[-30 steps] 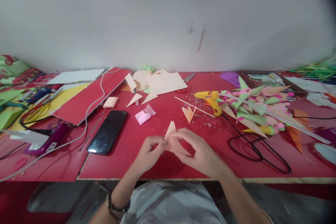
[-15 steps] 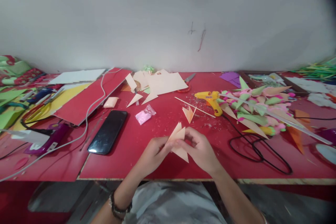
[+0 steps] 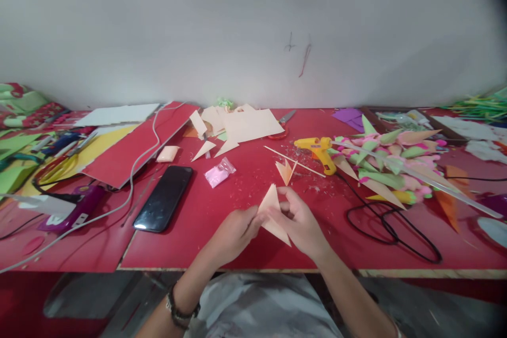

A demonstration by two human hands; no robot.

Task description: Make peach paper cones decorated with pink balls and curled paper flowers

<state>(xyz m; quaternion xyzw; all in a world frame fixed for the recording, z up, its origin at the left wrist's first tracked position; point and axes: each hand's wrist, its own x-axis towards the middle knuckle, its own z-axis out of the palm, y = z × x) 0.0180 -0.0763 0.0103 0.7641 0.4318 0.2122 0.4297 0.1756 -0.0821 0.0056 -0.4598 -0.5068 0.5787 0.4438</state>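
Note:
Above the table's front edge, a pale peach piece of folded paper [image 3: 271, 202] is pinched between both hands, with one point upward and another toward me. My left hand [image 3: 240, 229] is closed on its left side, thumb near the middle. On the right side, my right hand [image 3: 299, 220] grips it with thumb in front and fingers curled behind. Just beyond the hands lies a small folded peach-and-orange paper piece [image 3: 284, 171]. A thin wooden stick [image 3: 295, 161] rests behind that. The yellow glue gun [image 3: 317, 150] lies right of the stick.
A black phone [image 3: 163, 199] and a small pink packet [image 3: 218, 171] lie to the left. Behind are peach paper sheets [image 3: 253, 124] and red-handled scissors [image 3: 285, 124]. Paper cones [image 3: 388, 156] are piled at right, near a looped black cord [image 3: 390, 232]. A white cable [image 3: 130, 185] crosses the left side.
The pieces' upper points, spread apart before, now line up into a single point. Its lower tip has shifted slightly right. Both hands keep hold, with small finger movements.

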